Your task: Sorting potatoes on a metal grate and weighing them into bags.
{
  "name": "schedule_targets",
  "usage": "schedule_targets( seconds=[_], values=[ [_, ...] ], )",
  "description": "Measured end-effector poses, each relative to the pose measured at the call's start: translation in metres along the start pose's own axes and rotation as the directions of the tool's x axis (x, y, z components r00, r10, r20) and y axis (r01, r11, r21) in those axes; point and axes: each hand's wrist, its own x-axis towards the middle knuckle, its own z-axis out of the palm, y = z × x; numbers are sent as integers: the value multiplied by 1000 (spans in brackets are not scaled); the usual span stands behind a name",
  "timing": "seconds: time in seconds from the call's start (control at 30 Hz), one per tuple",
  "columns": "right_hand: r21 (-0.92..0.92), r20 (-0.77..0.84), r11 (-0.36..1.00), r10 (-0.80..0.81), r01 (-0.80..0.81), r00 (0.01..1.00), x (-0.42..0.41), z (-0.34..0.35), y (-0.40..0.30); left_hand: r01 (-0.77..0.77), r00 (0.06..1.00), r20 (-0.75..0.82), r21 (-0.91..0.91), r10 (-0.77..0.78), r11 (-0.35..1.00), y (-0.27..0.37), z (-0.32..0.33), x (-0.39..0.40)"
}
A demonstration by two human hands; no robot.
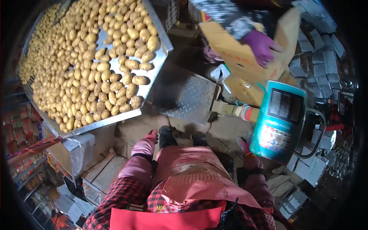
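My left hand (151,135), in a pink glove, hangs beside my left knee, below the front corner of a metal sorting tray (135,113). Nothing shows in it, but how far its fingers are closed is unclear. Many yellow potatoes (86,77) cover the tray, with bare metal showing near its right edge. My right hand (243,145), also in pink, is low on the right, partly hidden behind the teal display head (283,120) of a platform scale. The scale's diamond-plate platform (191,96) lies in front of my feet, with a dark blur over its left part.
Across from me, another person's purple-gloved hand (260,47) is at an open cardboard box (244,57). That person's other hand (212,54) is by the box's left side. White cartons (325,66) are stacked at right. A plastic-covered box (76,152) stands at lower left.
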Motion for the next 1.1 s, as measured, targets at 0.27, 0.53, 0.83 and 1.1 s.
schedule_targets(
  seconds=[0.27, 0.53, 0.83, 1.1],
  values=[
    [481, -160, 860, -105, 171, 981, 24, 20, -54, 92, 995, 82, -684, -50, 724, 15, -11, 58],
    [475, -359, 837, -99, 273, 928, 55, 13, -74, 167, 983, 185, -865, -8, 473, 26, 76, 164],
    [345, -185, 911, -172, 228, 968, 46, 4, -91, 75, 997, 67, -865, -35, 495, 64, 115, 225],
    [487, -174, 864, -43, 124, 984, 34, 3, -91, 33, 999, 8, -847, -50, 530, 80, 118, 224]
  ],
)
